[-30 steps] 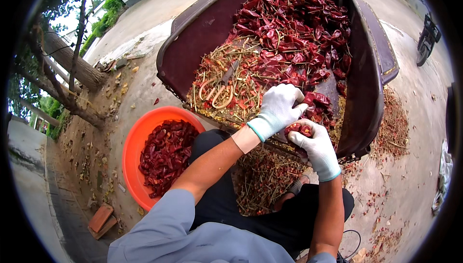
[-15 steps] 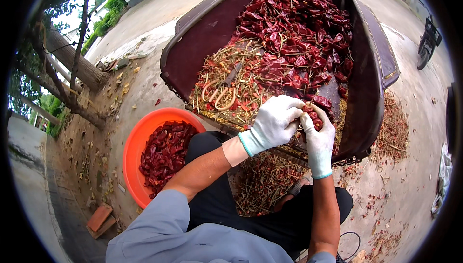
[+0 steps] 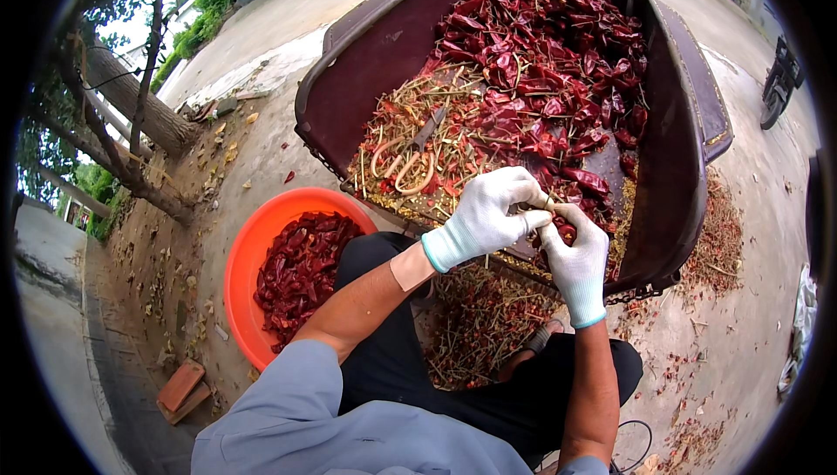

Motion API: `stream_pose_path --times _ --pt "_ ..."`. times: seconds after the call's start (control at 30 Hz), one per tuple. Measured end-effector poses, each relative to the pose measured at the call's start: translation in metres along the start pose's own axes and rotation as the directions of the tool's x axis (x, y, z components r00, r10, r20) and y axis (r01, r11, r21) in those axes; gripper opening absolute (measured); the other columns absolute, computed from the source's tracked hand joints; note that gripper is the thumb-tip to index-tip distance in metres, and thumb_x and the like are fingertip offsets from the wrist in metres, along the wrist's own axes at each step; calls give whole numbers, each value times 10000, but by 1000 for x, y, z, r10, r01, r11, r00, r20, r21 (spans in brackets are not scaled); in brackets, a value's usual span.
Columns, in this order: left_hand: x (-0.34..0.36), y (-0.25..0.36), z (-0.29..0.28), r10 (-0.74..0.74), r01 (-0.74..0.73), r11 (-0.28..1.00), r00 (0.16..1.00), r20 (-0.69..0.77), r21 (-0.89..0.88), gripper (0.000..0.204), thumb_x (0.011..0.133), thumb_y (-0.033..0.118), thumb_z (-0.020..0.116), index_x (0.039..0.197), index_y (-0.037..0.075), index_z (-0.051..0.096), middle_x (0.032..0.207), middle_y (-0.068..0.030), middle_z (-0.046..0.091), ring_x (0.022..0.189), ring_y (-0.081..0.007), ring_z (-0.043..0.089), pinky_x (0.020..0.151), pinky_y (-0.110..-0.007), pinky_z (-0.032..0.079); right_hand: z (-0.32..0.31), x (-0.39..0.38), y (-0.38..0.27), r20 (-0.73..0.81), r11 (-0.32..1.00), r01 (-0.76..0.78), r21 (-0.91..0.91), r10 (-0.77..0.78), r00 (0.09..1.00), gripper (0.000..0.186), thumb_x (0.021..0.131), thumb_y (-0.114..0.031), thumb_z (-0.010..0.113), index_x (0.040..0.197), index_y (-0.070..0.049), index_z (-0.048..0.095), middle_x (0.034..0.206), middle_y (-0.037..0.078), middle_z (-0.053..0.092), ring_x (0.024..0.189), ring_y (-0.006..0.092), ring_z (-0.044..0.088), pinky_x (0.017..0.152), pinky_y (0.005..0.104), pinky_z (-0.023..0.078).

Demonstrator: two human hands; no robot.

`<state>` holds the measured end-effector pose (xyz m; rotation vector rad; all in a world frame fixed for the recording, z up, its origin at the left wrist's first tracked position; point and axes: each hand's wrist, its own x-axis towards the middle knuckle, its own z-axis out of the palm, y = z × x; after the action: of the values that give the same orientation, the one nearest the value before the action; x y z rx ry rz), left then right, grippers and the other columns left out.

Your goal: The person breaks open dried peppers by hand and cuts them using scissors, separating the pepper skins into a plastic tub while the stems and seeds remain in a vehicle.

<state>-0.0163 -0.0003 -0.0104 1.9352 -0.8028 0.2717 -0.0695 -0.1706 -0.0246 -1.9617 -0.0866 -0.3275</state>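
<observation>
Both my hands wear white knit gloves with pale green cuffs, and they meet over the near edge of the dark maroon cart bed (image 3: pixel 366 48). My right hand (image 3: pixel 576 257) is closed around dried red chili peppers (image 3: pixel 566 232), partly hidden by its fingers. With thumb and forefinger, my left hand (image 3: pixel 497 213) pinches at a chili stem (image 3: pixel 547 205) by the right fingertips. Beyond them in the cart lies a large heap of dried red chilies (image 3: pixel 540 48). To its left, scissors (image 3: pixel 423 139) with tan handles rest on loose stems and scraps (image 3: pixel 392 126).
An orange basin (image 3: pixel 234 283) holding dried chilies (image 3: pixel 301 274) stands left of my knee. Stem litter (image 3: pixel 488 327) covers the ground between my legs, with more litter (image 3: pixel 715 240) right of the cart. Bricks (image 3: pixel 183 390) lie lower left; trees (image 3: pixel 139 91) stand beyond.
My hands have drawn slightly down, and the left fingers now pinch at the stem beside the right fingertips. The cart sits slightly farther right in view.
</observation>
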Motion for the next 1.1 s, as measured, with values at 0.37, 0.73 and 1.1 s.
stream_pose_path --times 0.37,0.73,1.1 --pt "0 2 5 202 -175 972 964 -173 157 112 789 25 779 834 52 680 830 -73 668 743 -192 661 691 -312 531 4 -8 6 593 265 -668 696 313 742 140 898 -148 657 986 -40 639 706 -5 602 463 25 421 390 206 276" --pt "20 -51 4 -48 -17 813 994 97 581 211 881 134 644 1078 161 717 1046 -31 685 963 -248 660 838 -387 543 16 -17 -10 671 888 -352 296 69 738 275 862 -234 727 1001 4 717 845 56 721 764 114 648 748 297 536" --pt "34 -47 21 -129 32 764 986 104 645 187 826 266 755 899 106 693 891 -58 700 877 -274 676 807 -411 523 5 -14 -11 581 816 -523 246 308 754 213 866 -182 725 984 -5 716 749 29 677 693 73 624 635 255 510"
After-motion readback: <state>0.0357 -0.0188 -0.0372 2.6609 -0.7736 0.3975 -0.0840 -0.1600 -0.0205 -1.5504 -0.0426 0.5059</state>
